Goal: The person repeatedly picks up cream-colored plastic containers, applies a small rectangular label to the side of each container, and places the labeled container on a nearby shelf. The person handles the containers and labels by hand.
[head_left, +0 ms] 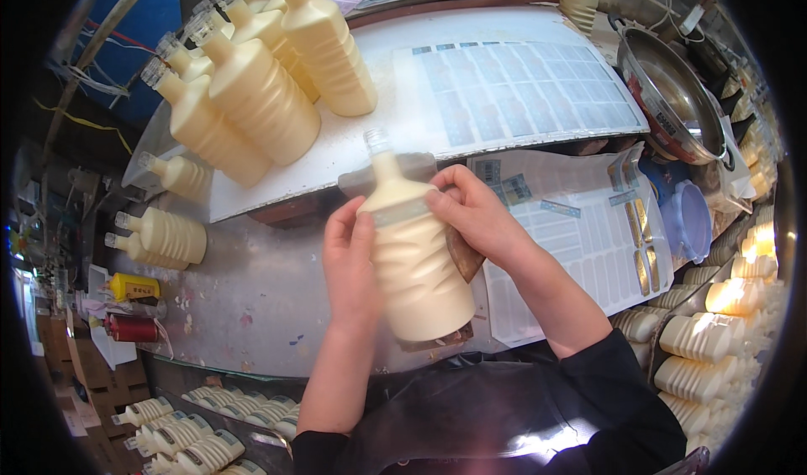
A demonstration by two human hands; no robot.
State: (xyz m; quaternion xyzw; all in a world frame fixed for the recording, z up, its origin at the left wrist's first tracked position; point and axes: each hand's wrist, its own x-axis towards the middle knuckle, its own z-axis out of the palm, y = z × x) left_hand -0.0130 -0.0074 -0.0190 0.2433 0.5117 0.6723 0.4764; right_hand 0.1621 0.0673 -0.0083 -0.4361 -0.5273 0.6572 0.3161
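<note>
In front of me a cream ribbed bottle (420, 277) with a clear threaded neck leans away. A pale bluish strip label (399, 214) runs across its shoulder. My left hand (349, 256) is closed against the bottle's left side, thumb at the strip's left end. My right hand (479, 219) grips the right shoulder, its thumb on the strip's right end. Beside the bottle, below the right fingers, shows a brown flat piece (464, 256); whether the hand touches it I cannot tell. A grey block (357, 182) sits behind the bottle's neck.
Several cream bottles (269, 97) stand on the white raised board (395, 42) at the far left. Label sheets (521, 88) lie on that board, another sheet (580, 265) to my right. A metal pan (672, 88), a purple basin (688, 219) and stacked bottles (693, 336) are farther right.
</note>
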